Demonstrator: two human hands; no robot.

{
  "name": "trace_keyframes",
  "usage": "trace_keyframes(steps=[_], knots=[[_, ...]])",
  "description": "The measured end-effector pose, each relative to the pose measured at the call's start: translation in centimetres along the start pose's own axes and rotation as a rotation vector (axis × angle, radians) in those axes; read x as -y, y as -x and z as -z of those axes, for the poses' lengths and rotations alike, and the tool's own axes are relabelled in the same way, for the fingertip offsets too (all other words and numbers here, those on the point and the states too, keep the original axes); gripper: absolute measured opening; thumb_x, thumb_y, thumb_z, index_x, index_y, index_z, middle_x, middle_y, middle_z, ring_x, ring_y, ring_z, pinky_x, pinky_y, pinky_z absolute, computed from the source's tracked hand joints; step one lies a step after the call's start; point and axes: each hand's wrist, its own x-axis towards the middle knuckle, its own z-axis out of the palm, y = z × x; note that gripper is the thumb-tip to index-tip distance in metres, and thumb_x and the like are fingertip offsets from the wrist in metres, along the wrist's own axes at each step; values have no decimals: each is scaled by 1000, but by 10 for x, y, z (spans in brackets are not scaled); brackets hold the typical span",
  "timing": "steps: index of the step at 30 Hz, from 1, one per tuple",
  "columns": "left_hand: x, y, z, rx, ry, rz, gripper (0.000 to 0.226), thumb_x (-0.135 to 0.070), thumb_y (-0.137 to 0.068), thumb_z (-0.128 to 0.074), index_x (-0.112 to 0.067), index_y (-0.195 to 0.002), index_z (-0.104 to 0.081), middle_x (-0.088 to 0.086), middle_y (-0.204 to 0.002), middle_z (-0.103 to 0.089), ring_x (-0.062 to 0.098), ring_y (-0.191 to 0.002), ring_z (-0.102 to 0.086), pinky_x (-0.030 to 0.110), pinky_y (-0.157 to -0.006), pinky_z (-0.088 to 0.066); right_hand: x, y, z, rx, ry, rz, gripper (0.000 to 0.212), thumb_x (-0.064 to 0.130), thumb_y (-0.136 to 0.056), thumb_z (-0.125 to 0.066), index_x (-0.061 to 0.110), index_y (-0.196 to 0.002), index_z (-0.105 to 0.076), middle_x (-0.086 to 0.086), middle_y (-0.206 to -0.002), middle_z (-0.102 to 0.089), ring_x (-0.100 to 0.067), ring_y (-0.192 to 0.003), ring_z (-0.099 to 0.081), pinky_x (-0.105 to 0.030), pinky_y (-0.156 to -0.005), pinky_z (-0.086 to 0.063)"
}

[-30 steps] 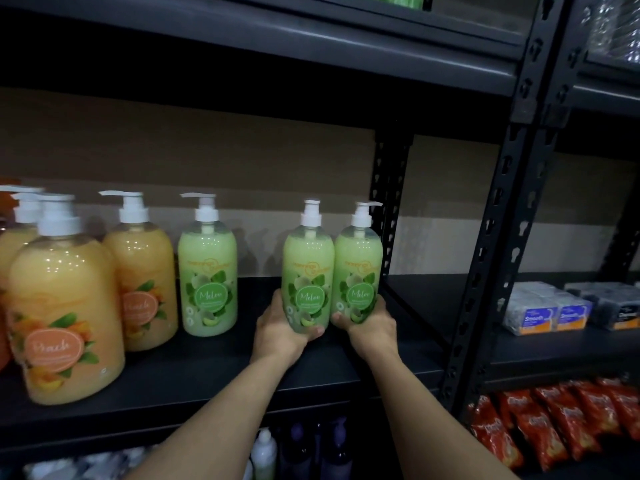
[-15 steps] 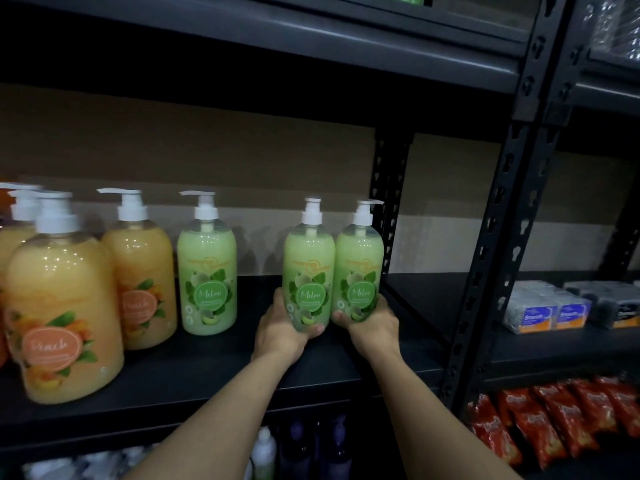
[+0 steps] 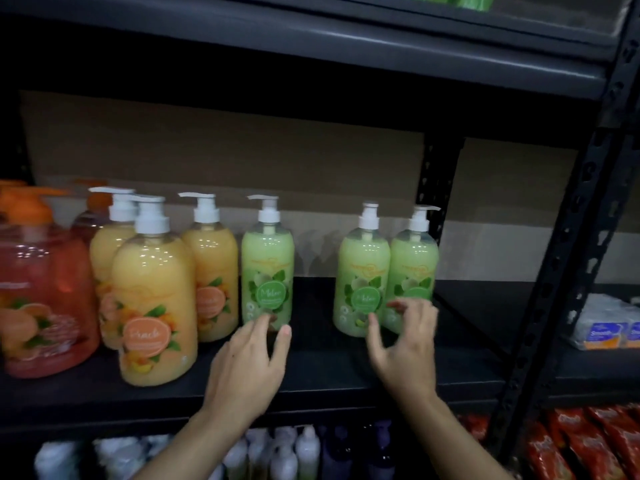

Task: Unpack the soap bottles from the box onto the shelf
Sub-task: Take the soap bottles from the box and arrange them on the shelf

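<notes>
Both left hand (image 3: 249,362) and right hand (image 3: 405,344) have let go of the two green bottles (image 3: 362,282), upright on the shelf (image 3: 318,358); fingers (image 3: 281,344) spread, empty. Push the lone bottle (image 3: 266,268) low down, so it stays standing.

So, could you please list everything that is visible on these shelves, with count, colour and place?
shelf: one, black metal
melon bottles: three, green, one centre, two together at right
peach bottles: three, yellow-orange, left of centre
red bottles: at least two, far left
tissue packs: count unclear, white, right bay
snack bags: several, red, lower right
small bottles: several, white and purple, level below
left hand: open, near centre melon bottle
right hand: open, before right pair
</notes>
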Motion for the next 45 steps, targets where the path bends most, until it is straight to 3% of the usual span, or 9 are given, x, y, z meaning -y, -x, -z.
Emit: trace_keyframes(steps=[2,5,8,11,17,24,30,39,45], knots=[[16,14,8,43,-200,-5,75,-68,-91,-16,-17,-139,-42,-3,-132,-53,16,-122,-50,31,-98,-42,26,7,-28,257,-124,-23,29,35,-88,-63,19,-112,-58,3,-107,-54,-10,-98,-54,-29,-89,-48],[27,20,8,86,-351,-23,98,-80,-80,-13,-10,-142,-42,3,-132,-54,19,-123,-49,34,-104,-39,58,-6,-69,565,-248,-254,73,41,-84,-74,17,-145,-40,-2,-141,-48,-14,-128,-49,-34,-110,-40],[25,18,7,122,-392,3,109,-87,-74,-13,-9,-148,-32,2,-141,-46,17,-131,-41,32,-111,-30,72,-24,-99,707,-404,-525,110,45,-75,-83,17,-157,-15,-4,-156,-34,-18,-141,-36,-35,-117,-32],[23,17,4,121,-400,17,111,-88,-73,-15,-7,-148,-34,2,-141,-47,17,-131,-43,33,-112,-29,72,-29,-121,718,-490,-651,121,44,-67,-88,20,-157,-11,-1,-150,-43,-17,-135,-45,-36,-113,-39],[28,17,-7,63,-348,33,101,-83,-73,-36,1,-121,-63,10,-109,-67,25,-102,-63,42,-94,-50,68,-22,-140,674,-483,-626,89,46,-59,-92,26,-132,-45,9,-121,-65,-12,-110,-63,-34,-99,-51],[20,18,1,99,-369,40,114,-89,-72,-18,-8,-151,-26,2,-149,-38,15,-137,-36,33,-116,-24,66,-18,-115,670,-474,-589,85,49,-58,-92,28,-128,-49,12,-116,-66,-7,-108,-63,-27,-96,-52],[20,20,7,201,-360,55,115,-91,-72,-16,-11,-154,-10,2,-157,-25,14,-143,-24,34,-119,-16,56,-5,-57,708,-548,-552,73,38,-67,-91,20,-126,-53,10,-110,-71,0,-100,-68,-26,-95,-54],[3,11,-3,460,-399,3,89,-76,-87,-12,-17,-155,-14,2,-161,-13,17,-149,-7,52,-118,-7,15,3,25,693,-500,-578,70,50,-65,-88,29,-124,-58,12,-114,-72,-3,-107,-67,-36,-103,-50],[-20,-4,-25,539,-387,-53,89,-77,-86,-12,-20,-154,-18,2,-162,-10,20,-149,-4,50,-119,-5,-7,-1,51,624,-405,-589,74,56,-68,-84,35,-131,-51,17,-117,-69,2,-108,-64,-33,-104,-49]])
